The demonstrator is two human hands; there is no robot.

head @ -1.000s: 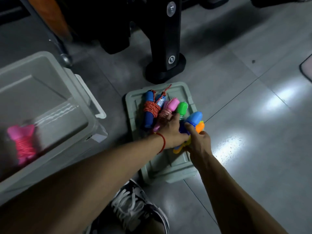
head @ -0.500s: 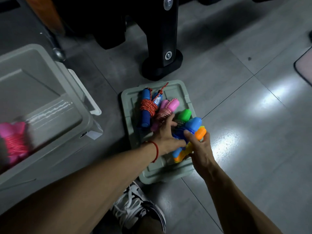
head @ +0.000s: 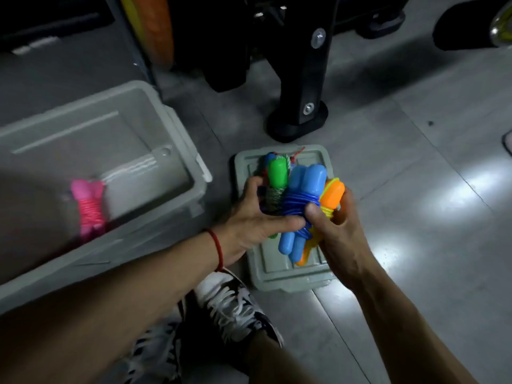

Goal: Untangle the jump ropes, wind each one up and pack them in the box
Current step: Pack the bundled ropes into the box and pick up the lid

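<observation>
Both hands hold a cluster of wound jump ropes above the grey lid (head: 279, 275) that lies on the floor at the centre of the view. The left hand (head: 249, 225) curls its fingers round the green-handled rope (head: 278, 177) on the 9 o'clock side of the cluster, its thumb lying across the blue coils. The right hand (head: 336, 230) wraps the orange-handled rope (head: 332, 196) on the 3 o'clock side, thumb pressed on the coils of the blue-handled rope (head: 303, 187) between them. Each bundle is judged light; the plastic handles are stiff and smooth, so likely slippery, while the cord windings are soft and may loosen if the pressure is released. The best hold is therefore across the wound middle, where cord binds the paired handles, not at the handle tips. The long axes of all three bundles run roughly parallel, from about 6 o'clock to 12 o'clock, leaning slightly toward 1 o'clock. The open grey box (head: 177, 162) stands at 9 o'clock, just beside the lid, with a pink wound rope (head: 90, 210) already inside it.
</observation>
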